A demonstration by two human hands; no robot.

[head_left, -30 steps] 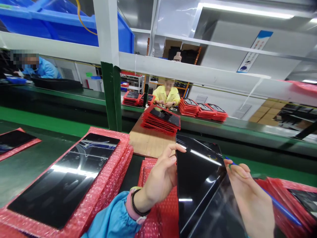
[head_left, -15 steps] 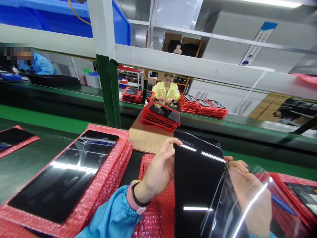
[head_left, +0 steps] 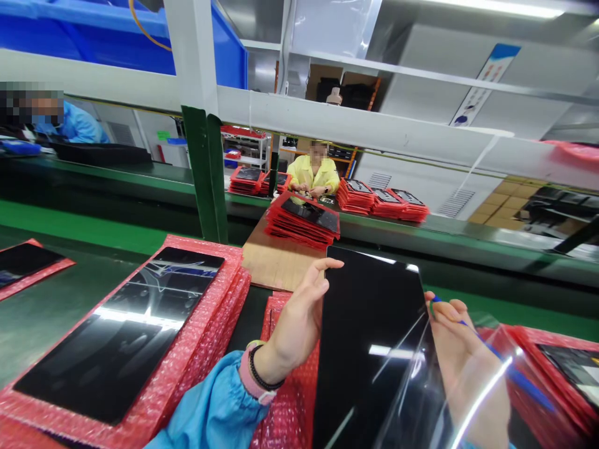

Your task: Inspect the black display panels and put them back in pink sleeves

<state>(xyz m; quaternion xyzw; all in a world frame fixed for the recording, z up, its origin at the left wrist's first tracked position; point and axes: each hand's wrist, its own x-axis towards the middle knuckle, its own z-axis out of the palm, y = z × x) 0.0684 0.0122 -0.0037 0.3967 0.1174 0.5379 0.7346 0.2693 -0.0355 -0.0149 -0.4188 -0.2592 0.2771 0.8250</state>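
Our left hand point(head_left: 297, 324) grasps the left edge of a black panel point(head_left: 369, 349), fingers curled round it, and the panel stands tilted up in front of us, its lower end cut off by the frame. Our right hand point(head_left: 468, 374) is closed on a blue stick point(head_left: 510, 371) and lies beyond the panel's right edge. A clear film point(head_left: 472, 386) hangs in front of that hand, so glare hides much of it; we cannot tell whether the hand touches the panel or the film. The stick's tip is small and hard to make out at the fingertips.

A blue sleeve point(head_left: 210, 405) covers our left forearm, and a dark bead bracelet point(head_left: 262, 374) circles the wrist. Under the hands lies red bubble wrap point(head_left: 285, 386), partly hidden. To the left, a wrapped panel point(head_left: 116, 330) rests on a red bubble-wrap stack point(head_left: 229, 299). Ahead, red stacks point(head_left: 302, 221) sit on a wooden board point(head_left: 276, 262). Beyond them, a co-worker in yellow point(head_left: 313, 174) works with both hands; what they hold is too small to tell. Another co-worker in blue point(head_left: 77, 125) is partly hidden by a post point(head_left: 199, 168).
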